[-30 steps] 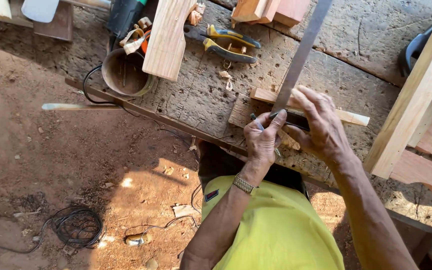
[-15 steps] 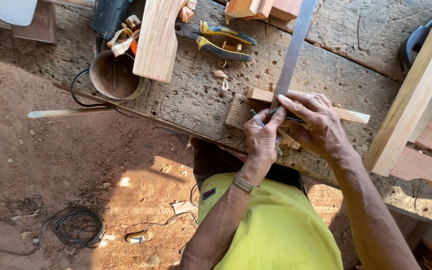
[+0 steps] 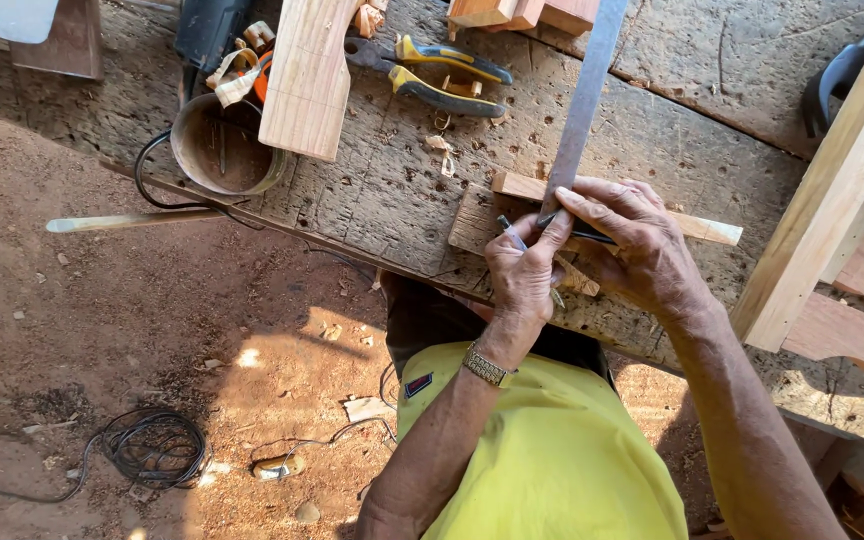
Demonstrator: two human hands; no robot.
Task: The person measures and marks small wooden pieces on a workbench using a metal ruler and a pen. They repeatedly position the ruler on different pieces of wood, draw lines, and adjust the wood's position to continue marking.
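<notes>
A thin pale wooden strip [image 3: 714,231] lies across the worn workbench [image 3: 392,190]. A long metal square blade [image 3: 582,100] runs up from it, away from me. My right hand [image 3: 642,250] presses on the square's dark stock where it crosses the strip, fingers spread over it. My left hand [image 3: 522,275], with a metal watch at the wrist, pinches a pen [image 3: 510,232] whose tip rests on the wood right beside the blade. Both hands touch each other at the fingertips.
Yellow-handled pliers [image 3: 442,75], a pale plank [image 3: 302,80] and a round tin [image 3: 222,145] lie further along the bench. A pale wooden frame post [image 3: 832,190] rises at the right. A thin stick [image 3: 122,220] juts over dirt ground with a coiled cable [image 3: 157,450].
My right fingers have settled lower onto the square's stock, closing against my left thumb. The view has drifted slightly; the strip and blade stay in place.
</notes>
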